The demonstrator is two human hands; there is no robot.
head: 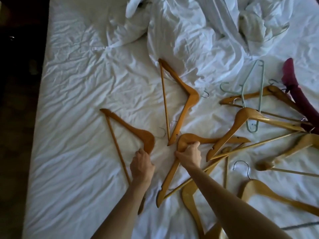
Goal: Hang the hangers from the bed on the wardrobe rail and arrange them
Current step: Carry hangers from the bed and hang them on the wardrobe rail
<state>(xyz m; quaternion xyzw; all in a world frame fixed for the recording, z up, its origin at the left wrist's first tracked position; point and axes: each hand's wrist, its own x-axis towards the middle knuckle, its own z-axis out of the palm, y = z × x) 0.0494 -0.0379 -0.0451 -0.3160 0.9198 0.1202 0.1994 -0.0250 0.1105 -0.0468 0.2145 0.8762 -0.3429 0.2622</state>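
Wooden hangers lie scattered on a bed with a wrinkled white sheet, seen from above. The right hand is closed around the neck of one wooden hanger near the middle of the bed, fingers wrapped over its curved top. The left hand grips the neck of a second wooden hanger just to the left, its long bar running down beside the forearm. A third wooden hanger lies flat just beyond both hands, its metal hook pointing right. To the right, more wooden hangers lie in an overlapping pile, some crossing under the right forearm. A pale green plastic hanger rests on top of that pile, and a dark red padded hanger lies at the far right edge. Rumpled white bedding is bunched at the far end of the bed. The floor to the left is dark.
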